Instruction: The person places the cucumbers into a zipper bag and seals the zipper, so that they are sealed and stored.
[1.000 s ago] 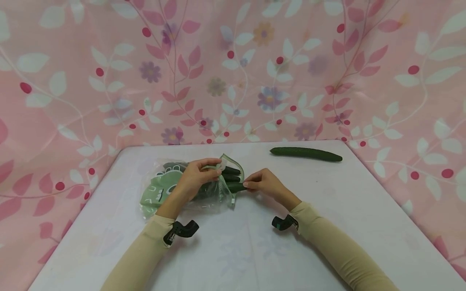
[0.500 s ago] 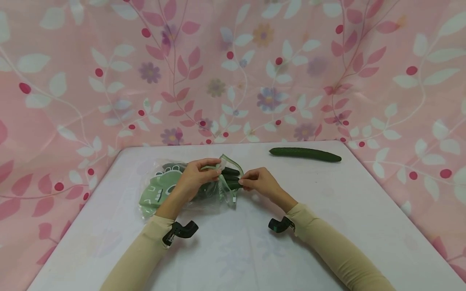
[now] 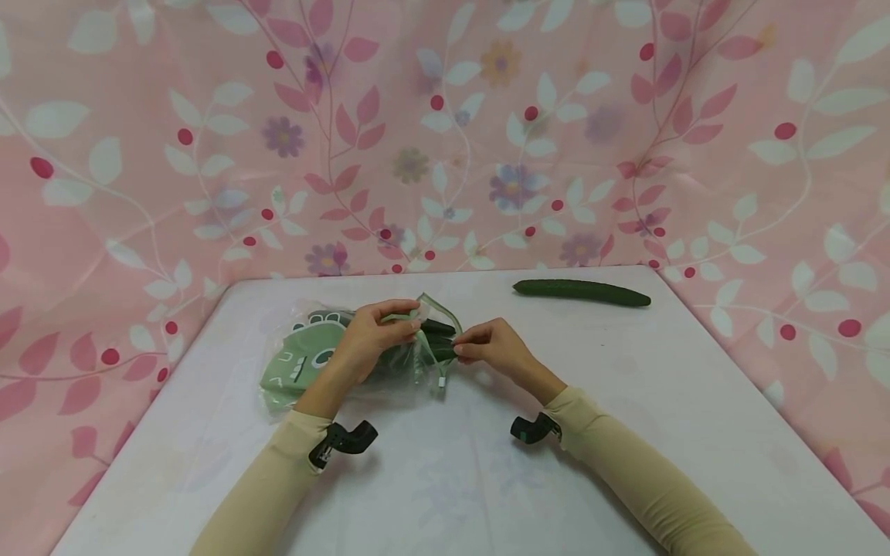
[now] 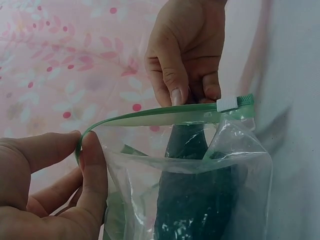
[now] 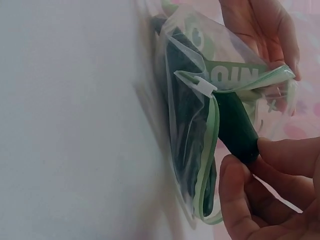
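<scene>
A clear zip bag (image 3: 285, 378) with a green cartoon print lies on its side with several cucumbers in it. My left hand (image 3: 365, 340) pinches the green zip edge (image 4: 125, 117) of its mouth between thumb and fingers. At the mouth, my right hand (image 3: 497, 347) pinches the tip of one cucumber (image 5: 237, 130), which sticks out of the bag. Most of that cucumber is inside, beside darker cucumbers (image 5: 187, 115). A white zip slider (image 4: 227, 103) sits at one end of the parted zip. The bag's far side is partly hidden behind my left hand.
Another cucumber (image 3: 582, 293) lies loose near the table's back right edge. The table has a white cover (image 3: 473, 479). A pink floral curtain (image 3: 445, 139) hangs behind and along the sides.
My right hand has moved a little left, and the cucumber it pinches has slid further into the bag. The left hand keeps its hold on the zip edge.
</scene>
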### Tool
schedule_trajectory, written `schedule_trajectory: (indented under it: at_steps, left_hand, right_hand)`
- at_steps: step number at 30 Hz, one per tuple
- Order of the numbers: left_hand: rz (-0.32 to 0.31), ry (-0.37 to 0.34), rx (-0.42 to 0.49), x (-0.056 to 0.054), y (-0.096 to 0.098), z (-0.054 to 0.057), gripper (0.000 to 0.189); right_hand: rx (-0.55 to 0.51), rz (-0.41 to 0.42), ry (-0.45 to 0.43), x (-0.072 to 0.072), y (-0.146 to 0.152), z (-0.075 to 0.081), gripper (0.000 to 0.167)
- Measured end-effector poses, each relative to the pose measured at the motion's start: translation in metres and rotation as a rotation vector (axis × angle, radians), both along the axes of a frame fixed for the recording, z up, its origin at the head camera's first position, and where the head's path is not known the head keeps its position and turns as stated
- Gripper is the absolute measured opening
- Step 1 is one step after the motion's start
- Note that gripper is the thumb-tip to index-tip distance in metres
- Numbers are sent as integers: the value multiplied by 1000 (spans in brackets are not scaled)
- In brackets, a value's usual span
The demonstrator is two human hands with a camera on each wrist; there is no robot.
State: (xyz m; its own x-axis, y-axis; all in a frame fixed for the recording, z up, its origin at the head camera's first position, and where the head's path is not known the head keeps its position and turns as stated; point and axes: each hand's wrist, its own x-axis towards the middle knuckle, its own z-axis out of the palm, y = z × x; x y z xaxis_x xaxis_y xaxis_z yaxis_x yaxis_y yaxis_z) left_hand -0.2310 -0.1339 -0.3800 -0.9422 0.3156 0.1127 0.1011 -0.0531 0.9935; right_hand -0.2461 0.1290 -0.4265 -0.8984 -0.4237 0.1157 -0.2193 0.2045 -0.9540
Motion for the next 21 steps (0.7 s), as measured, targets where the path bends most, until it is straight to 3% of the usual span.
schedule_trajectory:
  at_steps: [5, 13, 21]
  left_hand:
    - [3, -3, -9, 1, 0, 1, 47]
    - [-5, 3, 5, 0, 0, 1, 49]
    - [-5, 1, -12, 0, 0, 0, 45]
  right_hand:
    - [40, 38, 86, 1, -6, -4, 17]
    - [132, 11, 231, 2, -13, -6, 11]
    - [167, 18, 198, 2, -16, -7, 9]
